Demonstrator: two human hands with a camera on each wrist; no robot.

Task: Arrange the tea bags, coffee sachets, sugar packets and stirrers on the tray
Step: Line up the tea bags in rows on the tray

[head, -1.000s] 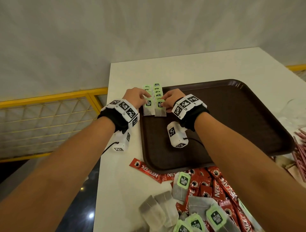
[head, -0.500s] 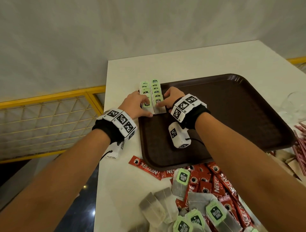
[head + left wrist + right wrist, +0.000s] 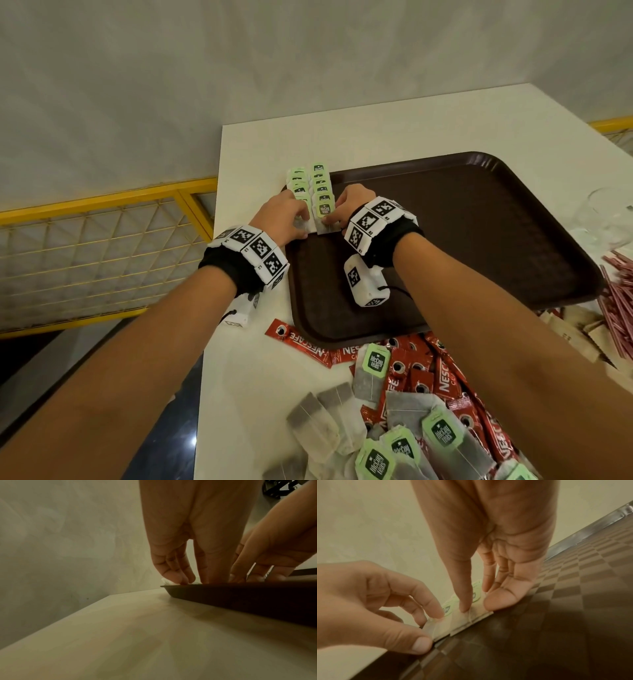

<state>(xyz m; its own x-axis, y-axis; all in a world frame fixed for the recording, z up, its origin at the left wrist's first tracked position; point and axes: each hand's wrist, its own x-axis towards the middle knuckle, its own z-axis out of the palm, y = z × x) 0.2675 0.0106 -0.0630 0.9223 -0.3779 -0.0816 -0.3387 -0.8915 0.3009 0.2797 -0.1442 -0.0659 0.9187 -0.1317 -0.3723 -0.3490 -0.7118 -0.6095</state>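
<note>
Now left hand (image 3: 287,219) slid nearer, fingers pinching left tea bag row (image 3: 301,192), right hand (image 3: 344,209) fingers pressing right row (image 3: 322,192)

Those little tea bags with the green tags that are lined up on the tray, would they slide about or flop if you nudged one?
Probably both. The tea bags look like thin soft paper lying flat, so one would likely bend rather than stay stiff. They seem light, and the tray looks smooth, so a nudge may skid them. Both the left hand and right hand steady the rows, which suggests they shift easily.
</note>
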